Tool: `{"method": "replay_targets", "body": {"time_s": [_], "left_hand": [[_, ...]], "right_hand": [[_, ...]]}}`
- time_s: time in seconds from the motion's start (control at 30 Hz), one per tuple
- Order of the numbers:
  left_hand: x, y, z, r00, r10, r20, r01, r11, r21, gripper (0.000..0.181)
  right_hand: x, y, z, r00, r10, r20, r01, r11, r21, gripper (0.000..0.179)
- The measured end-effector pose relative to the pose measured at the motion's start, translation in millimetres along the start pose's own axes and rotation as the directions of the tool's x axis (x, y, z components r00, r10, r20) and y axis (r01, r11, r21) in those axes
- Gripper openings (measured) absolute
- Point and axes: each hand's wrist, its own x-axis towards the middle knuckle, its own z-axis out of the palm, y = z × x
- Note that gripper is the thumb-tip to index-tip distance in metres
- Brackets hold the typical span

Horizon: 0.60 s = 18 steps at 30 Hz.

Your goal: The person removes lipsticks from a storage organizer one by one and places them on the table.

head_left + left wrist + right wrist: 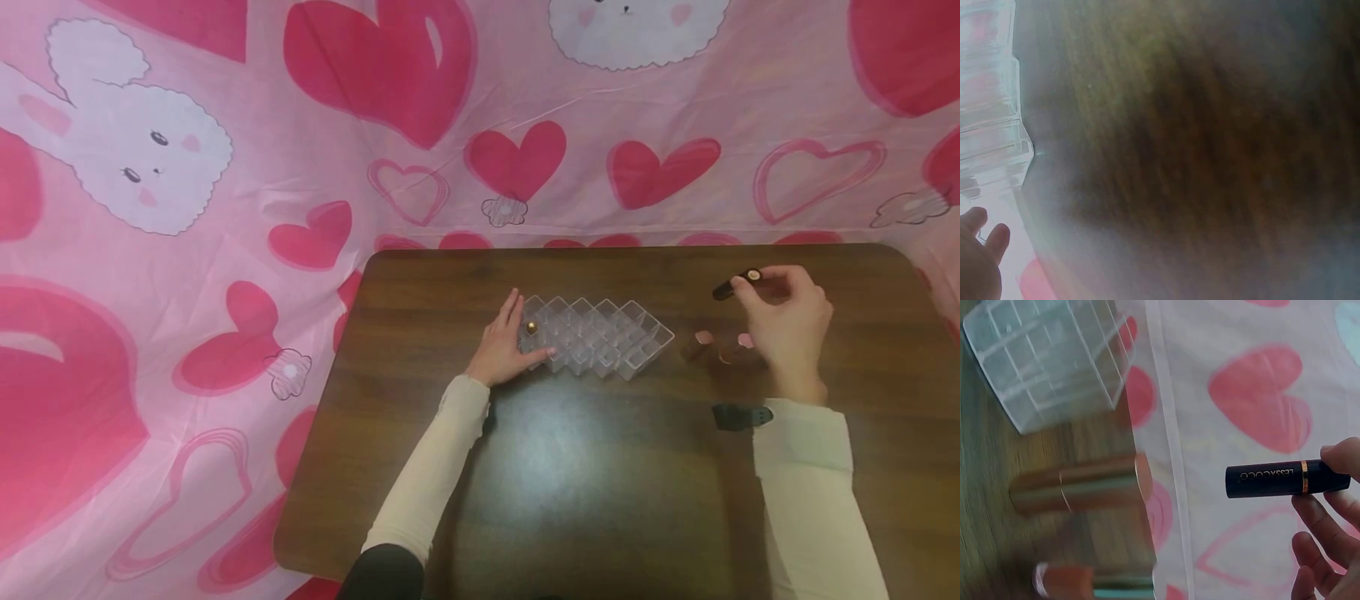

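A clear organizer [600, 337] with diamond-shaped compartments lies on the table. At its left end my left hand [501, 346] rests against it, thumb along the near side and fingers along the far side. One gold-topped tube [532, 327] stands in a compartment beside that hand. Raised above the table on the right, my right hand [793, 321] pinches a black lipstick [1266, 479] with a gold band by one end, between thumb and fingers. Below it, two lipstick tubes stand on the table: a rose-gold one [1085, 487] and one with a clear end [1097, 581].
The dark wooden table [585, 500] has rounded corners. A pink cloth [420, 200] printed with hearts and rabbits hangs behind it and along its left side. A black strap [741, 416] shows at the right wrist.
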Motion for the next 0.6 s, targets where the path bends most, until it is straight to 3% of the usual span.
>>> {"method": "replay_targets", "body": {"time_s": [0.37, 0.6], "left_hand": [[-0.9, 0.0, 0.0, 1.0, -0.005, -0.001, 0.005, 1.0, -0.008, 0.109], [-1.1, 1.7, -1.3, 1.0, -0.011, 0.006, 0.011, 1.0, -0.005, 0.109]], "right_hand": [[8.8, 24, -26, 0.989, 0.129, -0.071, -0.123, 0.989, 0.08, 0.017], [10.3, 40, -36, 0.976, 0.189, -0.109, -0.179, 0.98, 0.091, 0.014]]}}
